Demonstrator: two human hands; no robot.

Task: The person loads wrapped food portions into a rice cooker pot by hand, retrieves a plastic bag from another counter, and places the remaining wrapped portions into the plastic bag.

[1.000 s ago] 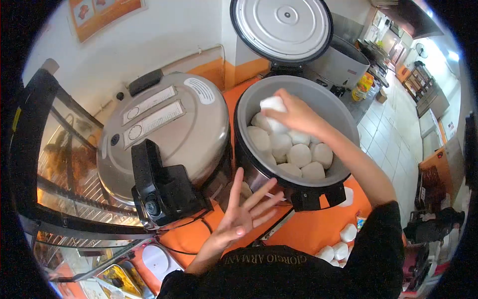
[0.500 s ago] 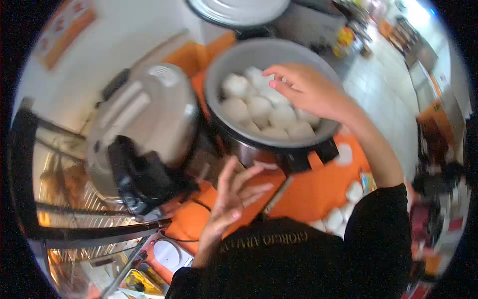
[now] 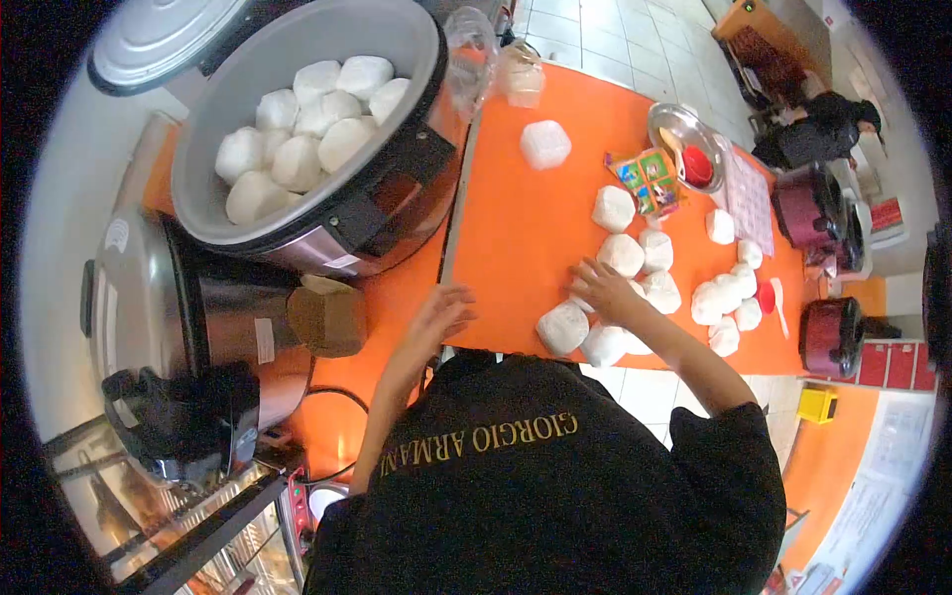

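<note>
A: "Largest?"
B: "Table (image 3: 506,238); left, open pot (image 3: 220,124)."
A: "Hands?"
B: "Left hand (image 3: 443,315): loosely spread near table edge. Right hand (image 3: 601,290): fingers bent at white bundles (image 3: 561,328); grip cannot be told."
A: "Bundles?"
B: "Clustered on table, heaped in pot."

Pot (image 3: 337,230) off bench's (image 3: 496,258) left edge, lumps (image 3: 296,164) inside; cooker (image 3: 149,327) on its near side. On bench: one lot of lumps by near edge, another towards right edge, cup (image 3: 765,297) just right of it. Bowl (image 3: 662,121) by far edge, packet (image 3: 650,180) left, sheet (image 3: 751,203) right.
</note>
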